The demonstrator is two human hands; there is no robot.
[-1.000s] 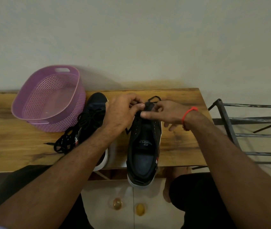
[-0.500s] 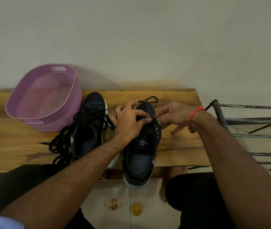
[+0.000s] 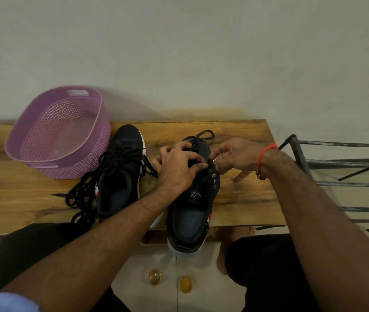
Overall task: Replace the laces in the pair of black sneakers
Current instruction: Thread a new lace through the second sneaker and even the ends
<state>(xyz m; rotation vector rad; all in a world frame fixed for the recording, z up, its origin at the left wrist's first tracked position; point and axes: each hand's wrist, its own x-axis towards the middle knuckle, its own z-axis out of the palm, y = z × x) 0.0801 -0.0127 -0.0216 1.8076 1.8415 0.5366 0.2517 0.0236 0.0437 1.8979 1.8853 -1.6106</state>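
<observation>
I am looking down at a wooden bench [image 3: 242, 199] set against a pale wall, with both of my hands working at the front of the right-hand black sneaker [image 3: 193, 199]. That sneaker is lying with its toe toward the wall and its heel hanging over the near edge of the bench. My left hand [image 3: 176, 167] is resting on top of its forefoot, fingers curled down over the lacing area and thumb tip reaching toward the eyelet row; I cannot tell whether it is actually pinching the lace [image 3: 203, 135] under the fingers. My right hand [image 3: 233, 156] is sitting just beside the shoe's outer edge, thumb and forefinger pinched together at the top eyelets, the other fingers loosely spread; what they are pinching is too small to make out. A loop of black lace is showing past the toe.

On the tongue I am reading a white "S" and part of a word that looks like "SPORT", upside down from here; the rest is blurred.

The other black sneaker [image 3: 120, 176] is lying to the left, touching a purple perforated basket [image 3: 44, 145], with a loose tangle of black laces [image 3: 82, 199] spilling off its left side onto the wood. An orange thread band [image 3: 267, 152] is circling my right wrist. A dark metal rack [image 3: 341, 176] is standing to the right of the bench.
</observation>
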